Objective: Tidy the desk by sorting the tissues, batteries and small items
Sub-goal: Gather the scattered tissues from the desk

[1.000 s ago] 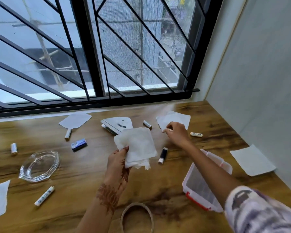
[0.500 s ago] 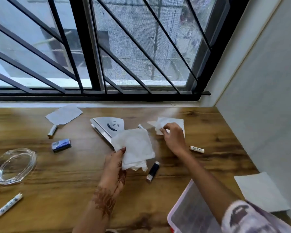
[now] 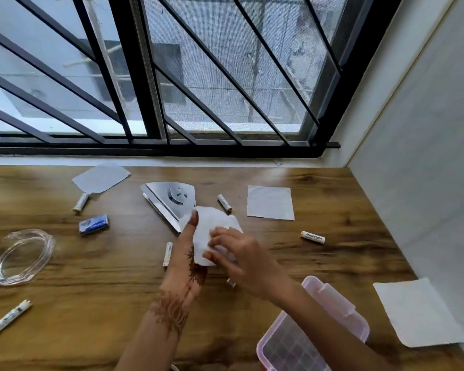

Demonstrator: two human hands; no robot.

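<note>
Tissues (image 3: 208, 234), a small white stack of them, are up off the desk (image 3: 332, 210), just in front of the near corner of the metal holder (image 3: 169, 199) with the smiley cut-out. Your left hand (image 3: 188, 266) grips the stack by its left edge, thumb pointing up along it. Your right hand (image 3: 241, 261) is on it too, fingers bent over the front and thumb at the bottom edge, pinching.

Just right of the holder lies a white battery (image 3: 224, 202), and beyond that a flat tissue (image 3: 270, 202). Further right and nearer you sits the Heybright battery (image 3: 312, 236). In front of the holder, beside your left wrist, there's a slim battery (image 3: 168, 253).

Left of the holder you've got a loose tissue (image 3: 101, 178), a second battery (image 3: 81, 202) touching its corner, and a blue item (image 3: 93, 224). Well left sits the glass dish (image 3: 19, 257).

Near-right of the holder, under your right forearm, is the plastic box (image 3: 332, 303); past it, another tissue (image 3: 418, 314) lies by the wall.
</note>
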